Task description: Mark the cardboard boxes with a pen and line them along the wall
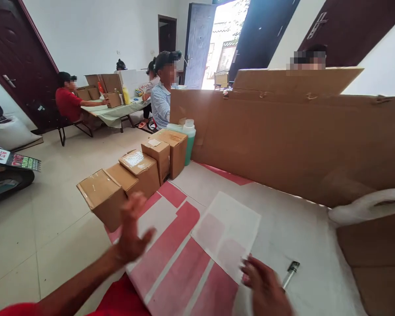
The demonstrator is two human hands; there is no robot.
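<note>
A translucent white sheet (228,232) lies on the table, and the red and white surface shows faintly through it. My right hand (266,283) is at the sheet's near right corner, its fingers closed in a pinch on the edge. Just right of that hand lies a pen (290,275) with a dark clip end, its lower part hidden by the hand. My left hand (134,237) is raised over the table's left side, thumb and fingers apart, holding nothing and slightly blurred. Nearest to it is a row of cardboard boxes (102,193).
A tall cardboard panel (283,140) borders the far side of the table (171,263). A bottle of green liquid (189,142) stands beside the boxes. White wrapping (365,206) and more cardboard (375,259) are at right. Other people sit beyond, some at another table (115,112).
</note>
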